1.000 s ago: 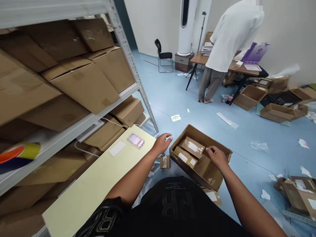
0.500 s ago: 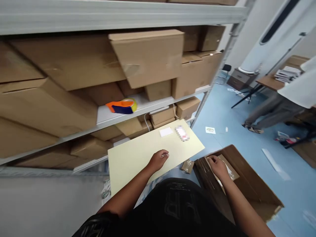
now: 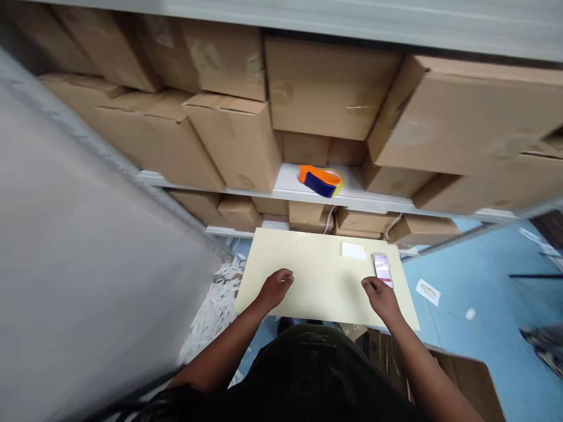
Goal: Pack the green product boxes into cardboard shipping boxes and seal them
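My left hand (image 3: 275, 288) hovers over the left half of a pale yellow table (image 3: 303, 258), its fingers curled together and no object showing in them. Over the right half, my right hand (image 3: 382, 300) is likewise closed, thumb against the curled fingers, with nothing visible in its grasp. Just beyond it lies a phone (image 3: 382, 268) with a lit screen. A small white card or pad (image 3: 353, 251) rests on the table left of the phone.
An orange and blue tape dispenser (image 3: 321, 180) sits on the shelf (image 3: 288, 179) among cardboard cartons (image 3: 233, 135). An open cardboard box (image 3: 466, 381) stands on the floor at lower right. Paper shreds (image 3: 211, 310) cover the floor at left. A person's shoe (image 3: 548, 357) shows at the right edge.
My view has swung left. My right hand has come out of the open cardboard box and is now above the table. My left hand stays curled over the table.
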Available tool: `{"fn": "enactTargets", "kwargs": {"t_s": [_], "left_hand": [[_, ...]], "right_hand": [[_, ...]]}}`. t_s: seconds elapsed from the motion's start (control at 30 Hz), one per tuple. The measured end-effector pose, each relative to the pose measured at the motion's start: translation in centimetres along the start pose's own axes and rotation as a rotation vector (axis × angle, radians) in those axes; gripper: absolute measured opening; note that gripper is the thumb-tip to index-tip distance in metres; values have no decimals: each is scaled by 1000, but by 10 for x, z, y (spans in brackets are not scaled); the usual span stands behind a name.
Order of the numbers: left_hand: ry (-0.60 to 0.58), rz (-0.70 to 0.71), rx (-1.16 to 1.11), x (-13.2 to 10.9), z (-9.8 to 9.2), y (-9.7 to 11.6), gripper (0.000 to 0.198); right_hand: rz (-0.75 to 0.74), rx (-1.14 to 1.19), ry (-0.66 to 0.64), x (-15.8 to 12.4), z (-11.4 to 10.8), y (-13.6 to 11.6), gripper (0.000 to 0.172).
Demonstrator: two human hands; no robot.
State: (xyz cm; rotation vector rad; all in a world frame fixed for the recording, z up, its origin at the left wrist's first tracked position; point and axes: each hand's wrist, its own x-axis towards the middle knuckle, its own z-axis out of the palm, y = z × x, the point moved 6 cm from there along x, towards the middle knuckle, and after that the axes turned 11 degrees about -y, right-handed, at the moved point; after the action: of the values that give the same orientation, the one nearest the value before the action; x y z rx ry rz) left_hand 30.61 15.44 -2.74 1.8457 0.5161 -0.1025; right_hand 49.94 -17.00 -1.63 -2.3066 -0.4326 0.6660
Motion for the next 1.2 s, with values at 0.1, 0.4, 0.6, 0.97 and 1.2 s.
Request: {"fn": "enactTargets", "kwargs": {"t_s": [0.1,0.4,0.6,0.97,1.2], "left_hand": [[133,-57,-21,-20,-3,-8,26],[611,-255,-108,-117,12,-26,27],[871,-329,-130,-207,28,-35,30],[1192,-554,-255,-423,63,-107,25],[1243,-814,-182,-584,77,-175,33]], "right_hand": [[-39,0,-117,39,9,-7,41],[-338,-66,-510,98,65,-74,38],[-457,-146,-716,90,129,-102,39],[-733,-384,-977,-33,269,-172,48],[-909,-478,-1036,-174,369,-198,49]]}}
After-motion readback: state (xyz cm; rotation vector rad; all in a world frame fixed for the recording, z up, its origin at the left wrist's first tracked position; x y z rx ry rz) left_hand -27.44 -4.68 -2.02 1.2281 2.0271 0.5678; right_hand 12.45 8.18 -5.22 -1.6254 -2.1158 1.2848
